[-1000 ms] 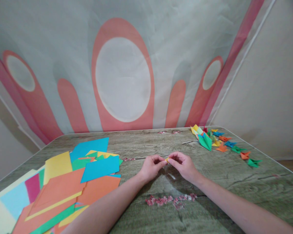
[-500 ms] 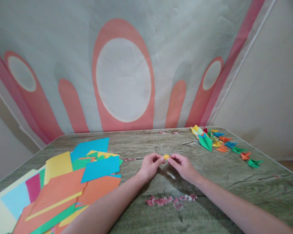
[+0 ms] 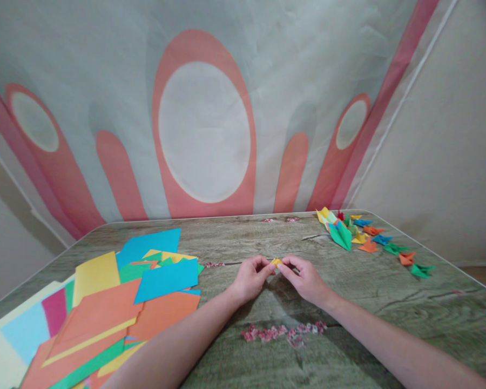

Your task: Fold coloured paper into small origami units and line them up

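A small folded piece of yellow paper (image 3: 276, 262) is pinched between my two hands, a little above the middle of the table. My left hand (image 3: 251, 276) grips its left side with thumb and fingers closed. From the right, my right hand (image 3: 302, 275) closes thumb and fingertips on the other side. The fingers cover part of the paper, so its exact folds are too small to tell.
Loose coloured sheets, among them an orange one (image 3: 101, 313) and a blue one (image 3: 168, 280), overlap at the left. Small folded paper figures, such as a green one (image 3: 422, 270), line the wood-patterned table (image 3: 372, 324) at the right. A printed backdrop (image 3: 204, 129) stands behind.
The yellow paper has tilted slightly between my fingertips, and my fingers have shifted a little. Both hands stay in almost the same place.
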`<action>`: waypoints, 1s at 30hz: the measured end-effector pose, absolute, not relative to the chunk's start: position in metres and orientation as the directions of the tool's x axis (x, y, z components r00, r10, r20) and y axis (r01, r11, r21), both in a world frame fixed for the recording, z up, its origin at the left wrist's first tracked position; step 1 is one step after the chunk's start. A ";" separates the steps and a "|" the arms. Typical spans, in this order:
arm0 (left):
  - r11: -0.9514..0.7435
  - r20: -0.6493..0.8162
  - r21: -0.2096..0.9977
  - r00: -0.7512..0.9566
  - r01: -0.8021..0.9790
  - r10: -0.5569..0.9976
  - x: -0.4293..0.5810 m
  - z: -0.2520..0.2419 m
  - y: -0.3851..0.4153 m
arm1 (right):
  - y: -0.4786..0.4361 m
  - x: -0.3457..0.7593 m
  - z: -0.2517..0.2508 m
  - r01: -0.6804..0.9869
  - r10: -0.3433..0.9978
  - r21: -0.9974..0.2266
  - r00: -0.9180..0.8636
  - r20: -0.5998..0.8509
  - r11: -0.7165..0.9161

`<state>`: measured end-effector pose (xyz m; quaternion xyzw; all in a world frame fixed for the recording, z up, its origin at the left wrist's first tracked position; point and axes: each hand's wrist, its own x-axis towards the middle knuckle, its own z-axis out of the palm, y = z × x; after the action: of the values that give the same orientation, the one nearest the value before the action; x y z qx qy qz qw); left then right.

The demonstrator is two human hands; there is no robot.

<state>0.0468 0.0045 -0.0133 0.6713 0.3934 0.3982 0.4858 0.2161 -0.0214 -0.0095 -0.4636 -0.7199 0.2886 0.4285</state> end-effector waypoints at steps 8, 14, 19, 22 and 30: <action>-0.168 0.103 0.976 0.390 0.137 0.915 0.044 -0.017 0.008 | -0.012 0.224 -0.015 0.410 0.923 -0.830 -0.229 0.308 0.379; -0.267 0.152 0.942 0.450 0.205 0.880 0.044 -0.012 0.005 | -0.018 0.223 -0.009 0.451 0.872 -0.746 -0.269 0.410 0.490; -0.335 0.210 0.909 0.421 0.249 0.882 0.044 -0.011 0.004 | -0.021 0.219 -0.010 0.482 0.842 -0.691 -0.301 0.447 0.539; -0.385 0.244 0.872 0.412 0.303 0.878 0.044 -0.010 0.004 | -0.020 0.217 -0.013 0.492 0.832 -0.672 -0.294 0.470 0.554; -0.484 0.281 0.751 0.446 0.450 0.850 0.044 -0.010 -0.001 | -0.024 0.215 -0.011 0.500 0.809 -0.639 -0.293 0.510 0.584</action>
<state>0.0440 -0.0010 -0.0102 0.7949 0.4087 0.3319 0.3015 0.2149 -0.0236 -0.0109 -0.4181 -0.7830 0.1825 0.4229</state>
